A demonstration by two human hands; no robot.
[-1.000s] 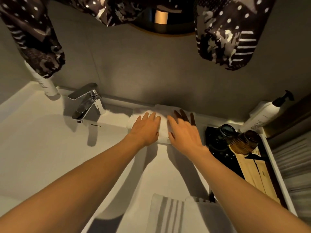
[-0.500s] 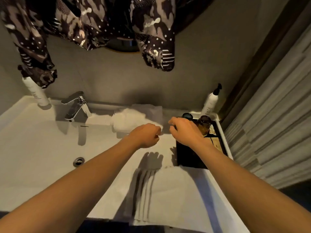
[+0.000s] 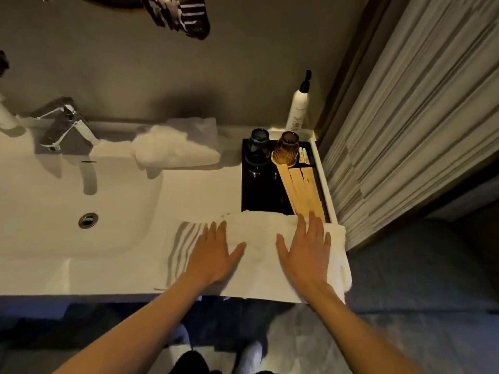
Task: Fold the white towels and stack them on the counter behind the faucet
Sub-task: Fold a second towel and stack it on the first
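Note:
A white towel point(image 3: 259, 233) with grey stripes at its left end lies spread along the counter's front edge. My left hand point(image 3: 213, 255) rests flat on its left half, fingers apart. My right hand point(image 3: 305, 247) lies flat on its right half, fingertips near the black tray. Neither hand grips the cloth. A folded white towel point(image 3: 175, 147) sits at the back of the counter, to the right of the chrome faucet point(image 3: 64, 122).
A black tray point(image 3: 253, 190) on the right holds two tumblers point(image 3: 285, 149) and wooden sticks. A white pump bottle point(image 3: 298, 109) stands behind it. The sink basin with its drain point(image 3: 88, 220) is on the left. Striped curtain on the right.
Both hands have left the folded towel behind the faucet and come back to the front edge, landing flat on the spread towel. The view has tilted down and right.

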